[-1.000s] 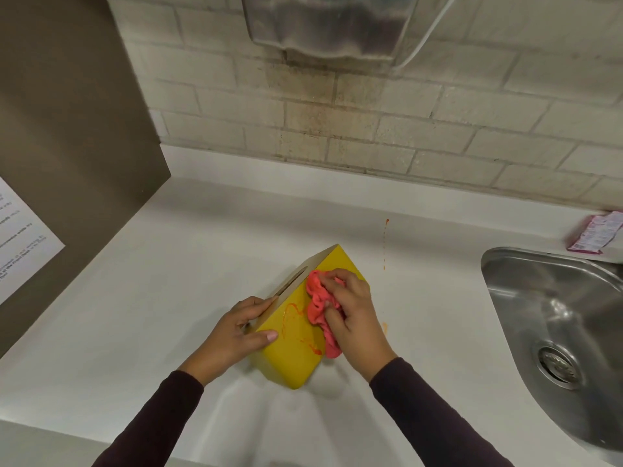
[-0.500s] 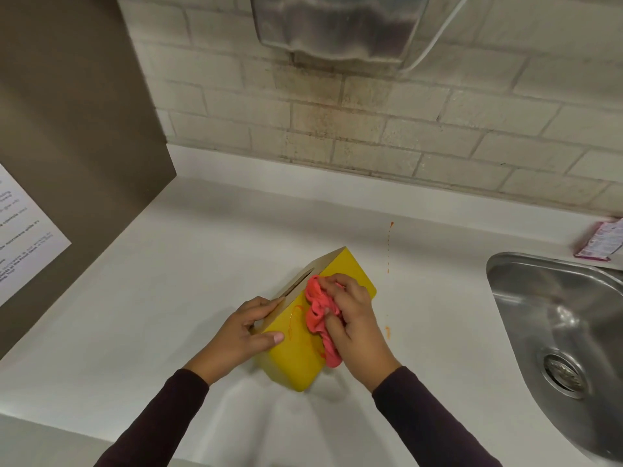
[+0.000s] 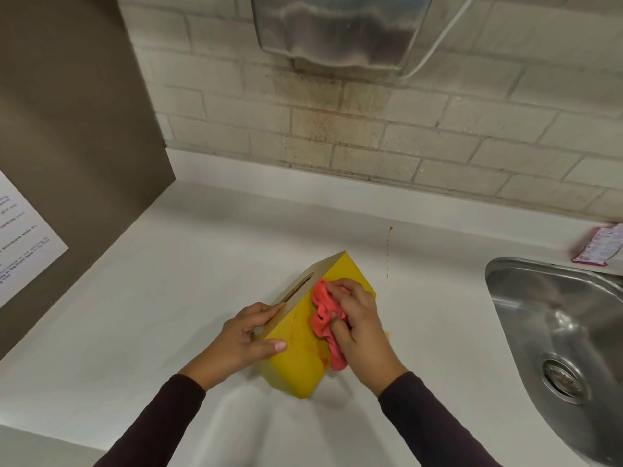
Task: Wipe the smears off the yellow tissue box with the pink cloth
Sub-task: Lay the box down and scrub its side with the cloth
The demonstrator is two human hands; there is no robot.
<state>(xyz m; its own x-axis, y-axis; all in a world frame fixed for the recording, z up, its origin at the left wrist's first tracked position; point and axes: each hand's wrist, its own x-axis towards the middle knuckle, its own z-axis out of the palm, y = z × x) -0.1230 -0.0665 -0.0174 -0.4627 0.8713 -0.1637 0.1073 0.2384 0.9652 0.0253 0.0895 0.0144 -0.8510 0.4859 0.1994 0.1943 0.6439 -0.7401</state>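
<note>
Since the earlier frame the right hand (image 3: 359, 323) has slid the pink cloth (image 3: 325, 323) a little toward the far end of the yellow face, and the orange smears (image 3: 303, 345) now look thinner than before. This hand is closed on the bunched cloth, fingers bent over it, and presses it flat against the upper face of the yellow tissue box (image 3: 300, 369); the wrist is low and the forearm comes in from the near edge of the counter (image 3: 168, 298).

The left hand (image 3: 244, 338) grips the near left part of the box, thumb on the yellow face and fingers wrapped over the wooden-coloured side with the slot.

The box stands tilted on one long edge, about the middle of the counter, well apart from the sink (image 3: 556, 332) at the right edge. I judge it is light and stiff, with a smooth face, so it may slide or tip under pressure; holding it by the edges is the good place. The cloth is soft and crumples easily.

Some orange drops (image 3: 388, 254) lie on the counter behind the box.
</note>
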